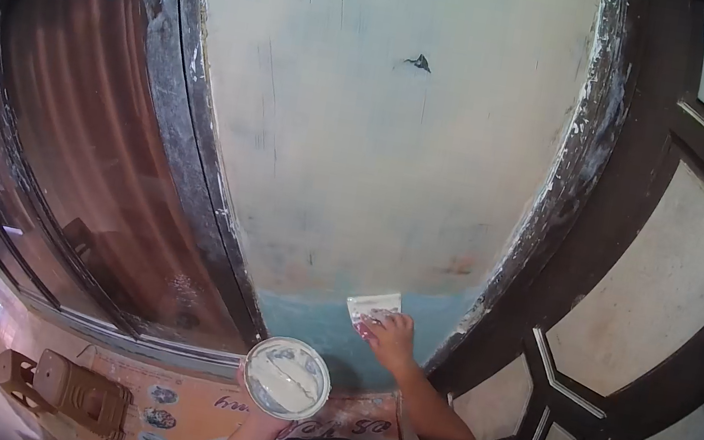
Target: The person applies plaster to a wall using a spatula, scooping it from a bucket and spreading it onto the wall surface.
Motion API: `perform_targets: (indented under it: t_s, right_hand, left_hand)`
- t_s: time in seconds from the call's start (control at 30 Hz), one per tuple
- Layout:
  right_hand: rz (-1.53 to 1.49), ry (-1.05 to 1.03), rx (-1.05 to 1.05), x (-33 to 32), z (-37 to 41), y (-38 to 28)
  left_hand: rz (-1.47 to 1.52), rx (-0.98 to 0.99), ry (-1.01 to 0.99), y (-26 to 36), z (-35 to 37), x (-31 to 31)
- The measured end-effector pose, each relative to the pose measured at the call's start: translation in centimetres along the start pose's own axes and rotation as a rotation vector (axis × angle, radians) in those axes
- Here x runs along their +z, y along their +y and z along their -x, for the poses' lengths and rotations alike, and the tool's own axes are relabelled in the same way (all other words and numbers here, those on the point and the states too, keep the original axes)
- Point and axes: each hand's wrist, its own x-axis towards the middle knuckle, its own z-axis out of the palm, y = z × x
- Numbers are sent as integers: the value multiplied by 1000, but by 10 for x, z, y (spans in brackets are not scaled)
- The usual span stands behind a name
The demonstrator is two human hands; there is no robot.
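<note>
My right hand (391,340) is closed on a putty scraper (375,308), whose wide pale edge lies against the lower part of the wall panel (359,175). Above the blade the panel is coated off-white; around and below it the surface is blue. My left hand (260,422) holds up a round tub (287,377) from below and beside it, with white paste inside. The tub is to the left of the scraper, in front of the panel's bottom edge. Most of the left fingers are hidden by the tub.
A dark framed window (100,125) with a brown curtain stands left. A dark door with pale panels (654,286) is at the right. Brown stools (80,394) and a printed orange sheet (204,399) are low at the left. The panel has a small dark hole (420,63).
</note>
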Motion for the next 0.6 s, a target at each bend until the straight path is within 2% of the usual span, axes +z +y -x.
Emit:
perform_targets:
  t_s: [0.03,0.1,0.13,0.2,0.23,0.37,0.43,0.47,0.57,0.6]
  right_hand:
    - [4,2,-1,-5,-1,3]
    - [-257,-11,166,-21,-9,4]
    - [-253,-10,167,-27,-14,2]
    - [-473,276,413,-62,-41,-14]
    - [-474,365,426,-73,-49,-13]
    - [-640,288,424,-120,-79,-10]
    - [-970,227,553,-130,-87,-10]
    - [-969,220,553,-136,-88,-11]
    - [-1222,-6,370,-155,-89,-13]
    - [-1222,-13,366,-158,-89,-16]
  left_hand:
    - [-2,18,-7,1,-1,-3]
    - [31,34,-21,0,-3,-6]
    - [34,32,-24,-1,-4,-6]
    - [67,23,-43,-3,-2,3]
    - [69,20,-44,-5,-4,5]
    - [36,30,-23,-8,-10,10]
    - [87,11,-25,-10,-15,11]
    - [93,14,-22,-11,-16,16]
    - [76,6,-34,-12,-17,27]
    - [81,11,-33,-12,-17,27]
